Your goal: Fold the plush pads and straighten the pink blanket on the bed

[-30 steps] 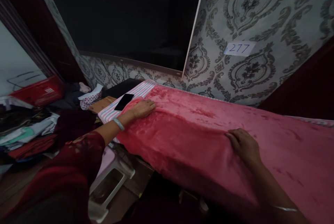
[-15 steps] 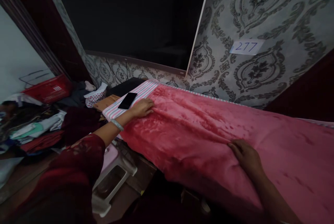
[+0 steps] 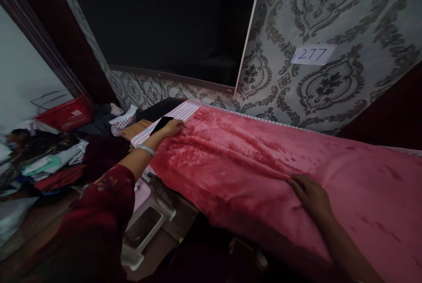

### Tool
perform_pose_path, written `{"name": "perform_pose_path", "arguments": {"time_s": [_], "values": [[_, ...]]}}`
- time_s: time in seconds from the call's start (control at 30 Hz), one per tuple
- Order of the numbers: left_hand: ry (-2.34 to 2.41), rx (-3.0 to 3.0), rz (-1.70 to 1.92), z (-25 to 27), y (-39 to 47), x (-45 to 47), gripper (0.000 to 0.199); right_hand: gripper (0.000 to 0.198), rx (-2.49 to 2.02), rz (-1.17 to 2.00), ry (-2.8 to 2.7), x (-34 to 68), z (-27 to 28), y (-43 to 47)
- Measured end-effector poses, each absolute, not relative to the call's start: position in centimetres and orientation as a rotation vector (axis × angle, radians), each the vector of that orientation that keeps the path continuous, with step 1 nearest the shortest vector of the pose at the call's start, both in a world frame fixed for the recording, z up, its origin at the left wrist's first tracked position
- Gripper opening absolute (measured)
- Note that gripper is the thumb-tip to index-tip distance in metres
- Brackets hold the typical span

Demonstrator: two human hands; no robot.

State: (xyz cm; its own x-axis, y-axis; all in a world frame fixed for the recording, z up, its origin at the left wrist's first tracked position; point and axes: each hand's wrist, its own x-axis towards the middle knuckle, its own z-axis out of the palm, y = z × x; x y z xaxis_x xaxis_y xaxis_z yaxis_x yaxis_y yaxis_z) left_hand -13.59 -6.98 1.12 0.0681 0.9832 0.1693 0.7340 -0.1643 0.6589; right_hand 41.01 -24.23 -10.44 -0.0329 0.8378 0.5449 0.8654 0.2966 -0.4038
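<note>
A plush pink-red blanket (image 3: 231, 173) lies spread over a long surface, with a raised fold running between my hands. My left hand (image 3: 174, 128) is closed on the blanket near its left end, fingertips pinching the pile. My right hand (image 3: 311, 195) pinches the right end of the same fold, thumb and fingers together. A black smartphone (image 3: 161, 124) rests on the striped cloth (image 3: 187, 108) beside my left hand, and my wrist and hand cover part of it.
A large dark television (image 3: 165, 23) hangs on the patterned wall, with a paper marked 277 (image 3: 313, 54) to its right. At the left are a clothes pile (image 3: 59, 173), a red bag (image 3: 70, 114) and a wooden board (image 3: 135, 130). A plastic stool (image 3: 148, 217) stands below.
My left hand has moved a little to the left and back, with the blanket bunching beside it, and now covers part of the smartphone. My right hand has stayed put.
</note>
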Motion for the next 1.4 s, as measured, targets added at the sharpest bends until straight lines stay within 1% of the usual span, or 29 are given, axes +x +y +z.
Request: {"name": "perform_pose_path", "arguments": {"time_s": [0.13,0.27,0.37,0.5,0.6,0.67,0.8,1.0,1.17,1.27,1.4], "values": [[1.649,1.784,1.039,0.7,-7.4,-13.7,0.025,0.052,-1.510,-0.051,-1.860,41.0,-10.4,-24.2],[1.540,1.748,1.031,1.3,-7.9,-14.3,0.029,0.055,-1.504,-0.049,-1.879,40.9,-10.3,-24.3],[1.461,1.801,0.932,1.8,-8.1,-14.9,0.033,0.056,-1.507,-0.048,-1.879,40.9,-10.3,-24.3],[1.481,2.254,0.644,2.1,-7.8,-15.3,0.036,0.058,-1.515,-0.055,-1.868,41.0,-10.5,-24.3],[1.588,2.574,0.471,2.0,-7.6,-15.3,0.026,0.057,-1.513,-0.057,-1.862,41.0,-10.8,-24.1],[1.613,2.692,0.452,2.1,-7.6,-15.2,0.021,0.054,-1.495,-0.053,-1.875,41.0,-10.8,-24.0],[1.670,2.758,0.571,3.0,-7.9,-15.0,0.021,0.049,-1.453,-0.045,-1.889,40.4,-9.7,-24.1],[1.784,2.673,0.778,6.1,-9.0,-14.7,0.025,0.040,-1.447,-0.045,-1.744,39.9,-5.6,-24.4],[1.817,2.589,0.922,9.3,-11.2,-14.6,0.015,0.033,-1.387,-0.081,-1.700,40.2,-2.6,-25.0],[1.872,2.359,1.078,10.8,-13.2,-14.3,0.017,0.032,-1.347,-0.114,-1.685,39.9,-1.6,-25.6],[1.916,1.906,1.161,12.3,-16.1,-13.4,0.022,0.029,-1.303,-0.062,-1.680,39.5,-0.4,-25.8]]}}
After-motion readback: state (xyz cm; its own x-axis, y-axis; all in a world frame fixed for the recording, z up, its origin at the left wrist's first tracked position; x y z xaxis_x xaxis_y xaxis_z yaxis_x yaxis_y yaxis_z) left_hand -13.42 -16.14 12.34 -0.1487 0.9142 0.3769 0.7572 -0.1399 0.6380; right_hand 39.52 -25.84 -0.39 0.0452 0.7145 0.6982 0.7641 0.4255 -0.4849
